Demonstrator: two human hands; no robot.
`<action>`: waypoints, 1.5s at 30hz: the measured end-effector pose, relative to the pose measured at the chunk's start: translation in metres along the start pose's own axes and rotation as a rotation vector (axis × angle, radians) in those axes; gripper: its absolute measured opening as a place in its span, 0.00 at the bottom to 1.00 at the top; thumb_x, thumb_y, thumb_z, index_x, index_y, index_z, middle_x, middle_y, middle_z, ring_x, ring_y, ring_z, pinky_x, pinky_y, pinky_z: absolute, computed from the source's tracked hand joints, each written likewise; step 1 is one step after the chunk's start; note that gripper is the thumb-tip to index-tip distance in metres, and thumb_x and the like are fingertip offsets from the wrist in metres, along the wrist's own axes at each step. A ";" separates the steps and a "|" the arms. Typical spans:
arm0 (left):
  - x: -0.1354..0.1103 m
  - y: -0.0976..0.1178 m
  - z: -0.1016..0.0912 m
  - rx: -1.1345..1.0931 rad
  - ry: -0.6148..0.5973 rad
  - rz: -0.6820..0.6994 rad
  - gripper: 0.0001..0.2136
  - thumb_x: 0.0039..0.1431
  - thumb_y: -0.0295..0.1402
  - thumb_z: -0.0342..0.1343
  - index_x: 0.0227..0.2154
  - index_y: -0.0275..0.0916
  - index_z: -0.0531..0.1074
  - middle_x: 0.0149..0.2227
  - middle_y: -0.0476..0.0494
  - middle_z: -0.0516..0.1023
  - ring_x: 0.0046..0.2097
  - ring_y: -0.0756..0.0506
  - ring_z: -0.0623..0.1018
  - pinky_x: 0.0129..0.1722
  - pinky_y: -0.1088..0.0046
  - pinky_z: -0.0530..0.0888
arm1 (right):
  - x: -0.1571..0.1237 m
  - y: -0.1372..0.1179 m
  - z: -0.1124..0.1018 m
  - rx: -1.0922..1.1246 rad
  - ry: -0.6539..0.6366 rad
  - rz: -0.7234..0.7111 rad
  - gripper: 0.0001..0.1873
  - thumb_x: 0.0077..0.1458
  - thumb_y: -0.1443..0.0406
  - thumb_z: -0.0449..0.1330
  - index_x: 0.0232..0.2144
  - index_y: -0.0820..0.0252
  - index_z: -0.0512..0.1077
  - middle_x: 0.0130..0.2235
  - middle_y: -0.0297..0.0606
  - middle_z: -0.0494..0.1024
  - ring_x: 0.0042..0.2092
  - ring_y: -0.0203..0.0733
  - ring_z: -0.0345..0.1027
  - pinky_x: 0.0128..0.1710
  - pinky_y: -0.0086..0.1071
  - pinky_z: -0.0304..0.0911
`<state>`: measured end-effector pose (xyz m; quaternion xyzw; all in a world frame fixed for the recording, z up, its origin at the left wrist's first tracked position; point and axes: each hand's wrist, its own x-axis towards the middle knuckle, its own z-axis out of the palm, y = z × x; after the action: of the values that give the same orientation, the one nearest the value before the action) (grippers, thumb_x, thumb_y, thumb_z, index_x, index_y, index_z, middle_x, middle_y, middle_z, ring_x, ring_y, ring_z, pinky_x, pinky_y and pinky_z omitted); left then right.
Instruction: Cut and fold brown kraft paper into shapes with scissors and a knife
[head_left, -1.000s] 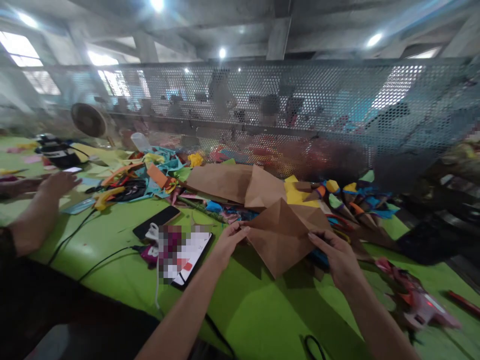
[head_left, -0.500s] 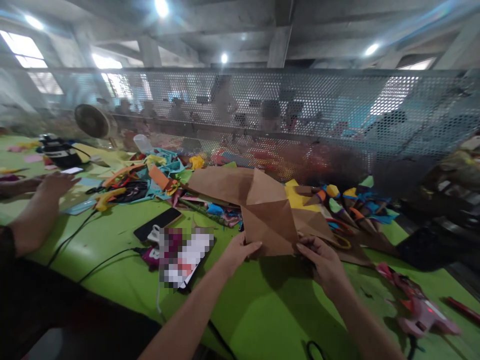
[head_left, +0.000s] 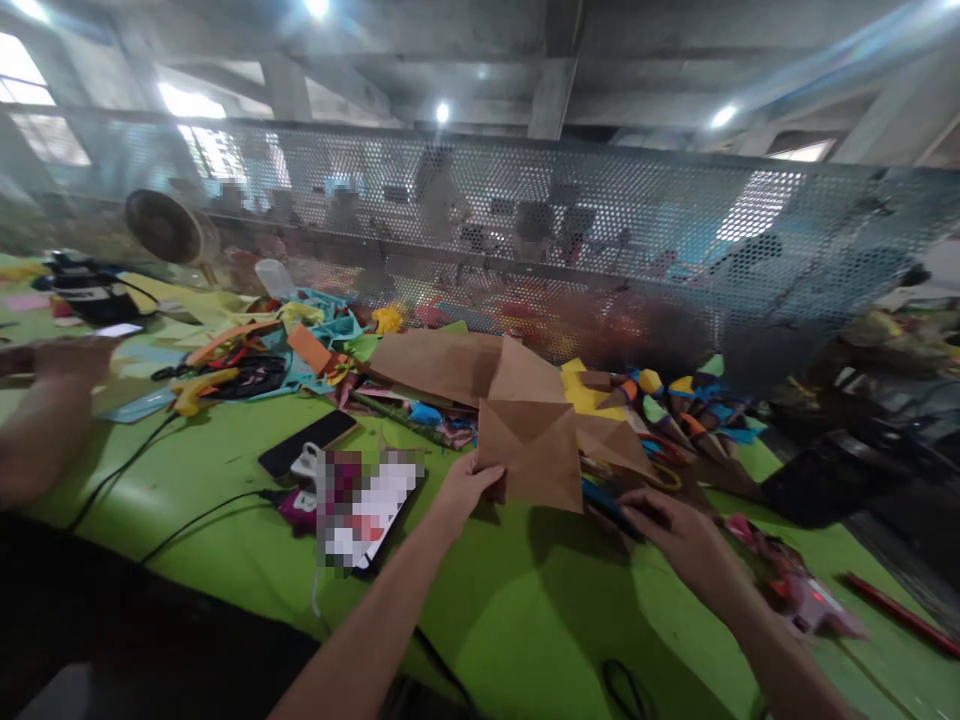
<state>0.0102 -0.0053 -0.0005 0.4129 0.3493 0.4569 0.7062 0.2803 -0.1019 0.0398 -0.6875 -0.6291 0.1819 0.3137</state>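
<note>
My left hand pinches the lower left edge of a creased square of brown paper, thumb on top. The paper is held tilted just above the green table. To its right, my right hand is closed on a slim dark blue object, whose exact kind is too blurred to make out. That hand is apart from the brown square. Behind the square lie more pieces of folded brown paper.
Left are a phone, a lit phone, a purple plug adapter and a yellow glue gun. A pink glue gun and a red pen lie right. A co-worker's arm rests far left. A perforated screen stands behind.
My right hand has let go of the brown paper and moved right, with the slim dark blue object now showing. The left hand still holds the paper. The view has shifted slightly.
</note>
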 end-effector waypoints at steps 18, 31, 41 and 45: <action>-0.009 0.000 0.001 0.087 -0.221 -0.020 0.12 0.44 0.34 0.64 0.33 0.38 0.76 0.24 0.51 0.74 0.26 0.51 0.68 0.28 0.75 0.63 | 0.022 -0.062 0.039 0.932 0.030 0.245 0.14 0.40 0.57 0.69 0.31 0.52 0.75 0.31 0.34 0.83 0.34 0.47 0.77 0.31 0.35 0.70; -0.009 0.001 0.001 0.016 -0.202 -0.118 0.18 0.40 0.40 0.70 0.35 0.35 0.79 0.34 0.42 0.82 0.36 0.44 0.78 0.39 0.70 0.71 | 0.020 -0.055 0.032 0.940 0.039 0.246 0.16 0.43 0.51 0.68 0.33 0.52 0.77 0.34 0.35 0.83 0.34 0.46 0.76 0.32 0.34 0.70; 0.005 0.003 -0.010 0.029 0.210 0.051 0.16 0.38 0.43 0.68 0.26 0.36 0.76 0.21 0.51 0.73 0.20 0.53 0.67 0.21 0.76 0.61 | -0.001 0.022 -0.009 -0.217 0.013 -0.058 0.11 0.52 0.56 0.58 0.29 0.53 0.77 0.33 0.38 0.81 0.36 0.50 0.73 0.37 0.39 0.64; 0.003 0.003 -0.008 0.047 0.199 0.061 0.17 0.38 0.45 0.67 0.24 0.36 0.75 0.20 0.51 0.71 0.20 0.53 0.66 0.21 0.76 0.60 | -0.001 0.032 -0.002 -0.344 -0.020 -0.162 0.15 0.52 0.60 0.57 0.41 0.57 0.76 0.44 0.44 0.79 0.48 0.55 0.71 0.50 0.45 0.62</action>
<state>0.0031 0.0007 -0.0021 0.3924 0.4157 0.5088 0.6437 0.3056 -0.1040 0.0200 -0.6764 -0.7073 0.0529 0.1988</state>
